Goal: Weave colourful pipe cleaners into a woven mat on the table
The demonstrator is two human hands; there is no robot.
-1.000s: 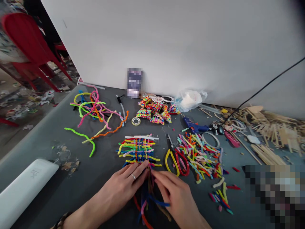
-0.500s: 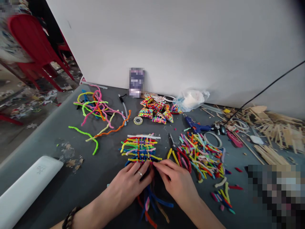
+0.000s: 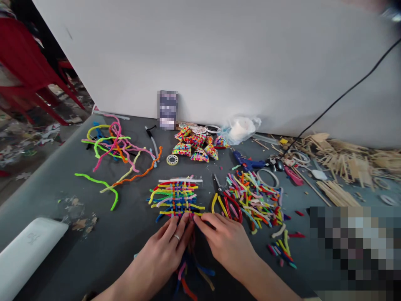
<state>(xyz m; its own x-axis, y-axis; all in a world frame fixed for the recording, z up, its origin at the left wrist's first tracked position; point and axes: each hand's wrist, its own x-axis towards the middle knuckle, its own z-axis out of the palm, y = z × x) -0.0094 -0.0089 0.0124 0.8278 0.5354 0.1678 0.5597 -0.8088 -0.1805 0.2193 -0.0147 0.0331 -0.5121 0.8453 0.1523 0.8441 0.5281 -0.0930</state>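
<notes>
A woven strip of colourful pipe cleaners (image 3: 179, 196) lies on the grey table in front of me, its rows running crosswise. My left hand (image 3: 166, 251) has its fingers bent and pressed together at the near edge of the weave. Opposite it, my right hand (image 3: 228, 240) pinches the same edge with thumb and forefinger. Exactly what is between the fingertips is partly hidden. Long loose ends, including an orange pipe cleaner (image 3: 189, 289), trail toward me below the hands. Scissors (image 3: 219, 190) with red and yellow handles rest just beyond my right hand.
Short cut pieces (image 3: 257, 200) are heaped at the right, near a blue glue gun (image 3: 249, 162). Small woven bows (image 3: 196, 144) sit at the back. Long pipe cleaners (image 3: 117, 144) tangle at the left, beyond a white device (image 3: 34, 246). Wooden sticks (image 3: 351, 163) pile up far right.
The view has shifted a little, so the table items appear further left. Both hands stay at the weave's near edge, with the fingers slightly repositioned.
</notes>
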